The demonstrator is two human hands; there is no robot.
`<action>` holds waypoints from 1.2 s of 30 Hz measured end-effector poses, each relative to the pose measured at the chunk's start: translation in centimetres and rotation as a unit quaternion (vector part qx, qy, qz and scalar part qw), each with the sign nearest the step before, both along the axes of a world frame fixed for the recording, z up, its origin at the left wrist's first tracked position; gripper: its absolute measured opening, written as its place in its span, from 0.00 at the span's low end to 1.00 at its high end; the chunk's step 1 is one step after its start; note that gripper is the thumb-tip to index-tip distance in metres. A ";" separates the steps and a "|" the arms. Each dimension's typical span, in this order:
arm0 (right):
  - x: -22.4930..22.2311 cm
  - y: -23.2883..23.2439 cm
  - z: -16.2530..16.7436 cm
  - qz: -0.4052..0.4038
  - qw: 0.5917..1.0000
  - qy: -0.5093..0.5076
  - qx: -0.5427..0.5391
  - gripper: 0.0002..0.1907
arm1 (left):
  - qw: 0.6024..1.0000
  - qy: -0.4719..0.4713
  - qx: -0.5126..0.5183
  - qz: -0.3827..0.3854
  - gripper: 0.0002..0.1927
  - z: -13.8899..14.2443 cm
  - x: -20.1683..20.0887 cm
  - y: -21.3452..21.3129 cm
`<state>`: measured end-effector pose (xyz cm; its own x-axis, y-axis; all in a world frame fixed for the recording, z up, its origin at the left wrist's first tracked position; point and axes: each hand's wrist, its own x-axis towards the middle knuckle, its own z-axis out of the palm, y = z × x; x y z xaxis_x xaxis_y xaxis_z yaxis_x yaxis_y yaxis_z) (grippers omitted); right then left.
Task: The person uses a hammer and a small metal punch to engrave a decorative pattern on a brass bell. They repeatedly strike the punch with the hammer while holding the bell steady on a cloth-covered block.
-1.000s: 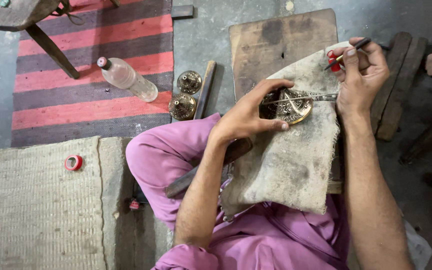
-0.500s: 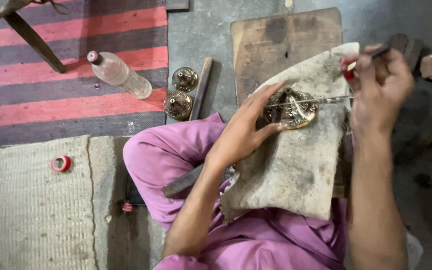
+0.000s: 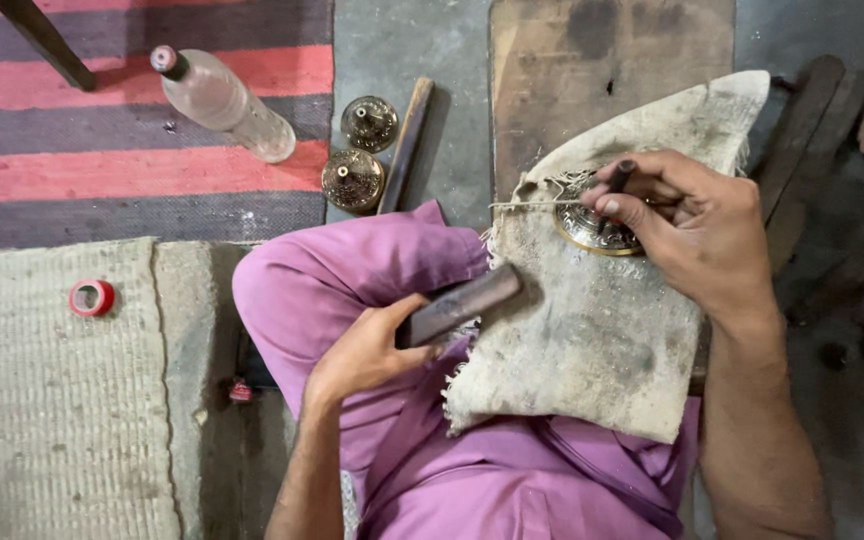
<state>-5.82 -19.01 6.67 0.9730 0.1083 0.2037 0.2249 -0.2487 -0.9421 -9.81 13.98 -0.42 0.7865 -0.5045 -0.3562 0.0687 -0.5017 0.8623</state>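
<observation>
your left hand [image 3: 367,350] grips a dark bar [image 3: 462,305]. your right hand [image 3: 692,225] pinches a small tool [image 3: 620,175] over the brass dish [image 3: 592,230].

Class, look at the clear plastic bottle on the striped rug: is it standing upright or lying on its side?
Lying on its side. The bottle rests lengthwise on the striped rug, its red cap pointing to the upper left.

A grey floor [image 3: 392,40] bears a striped rug [image 3: 102,130], wooden board [image 3: 592,60] and two brass pieces [image 3: 354,178].
</observation>
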 end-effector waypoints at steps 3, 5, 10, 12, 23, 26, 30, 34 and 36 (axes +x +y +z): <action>-0.3 0.5 0.7 -0.022 0.997 -0.017 -0.073 0.14 | 0.998 -0.017 -0.013 0.057 0.24 -0.2 -0.1 -0.9; -0.3 0.7 1.2 -0.032 0.994 -0.015 -0.103 0.13 | 0.996 -0.035 -0.025 0.082 0.25 -0.1 0.2 -1.5; -0.3 0.8 1.8 -0.049 0.988 -0.008 -0.148 0.13 | 0.976 -0.164 -0.092 0.109 0.28 1.1 2.3 -3.1; -0.3 0.6 1.8 -0.063 0.978 -0.023 -0.200 0.13 | 0.973 -0.176 -0.103 0.111 0.29 2.1 3.3 -3.5; -0.2 0.4 1.4 -0.062 0.974 -0.036 -0.216 0.14 | 0.966 -0.250 -0.051 0.050 0.37 6.4 6.9 -4.6; -0.3 0.4 1.4 -0.071 0.969 -0.025 -0.235 0.13 | 0.949 -0.305 -0.060 0.056 0.42 6.3 7.5 -5.1; -0.2 0.4 1.5 -0.063 0.969 -0.034 -0.236 0.13 | 0.910 -0.401 0.100 0.016 0.47 6.3 8.4 -5.5; 0.0 0.3 1.3 -0.062 0.970 -0.037 -0.231 0.14 | 0.904 -0.417 0.093 0.016 0.49 6.4 8.6 -5.5; 0.0 0.1 1.2 -0.063 0.971 -0.020 -0.231 0.15 | 0.887 -0.445 0.119 0.017 0.49 6.4 8.5 -5.5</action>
<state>-5.86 -18.89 7.90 0.9767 0.0784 0.1998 0.2000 -0.6700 -0.7149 -1.30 8.48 6.00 0.8232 -0.4685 0.3206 -0.5677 -0.6875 0.4528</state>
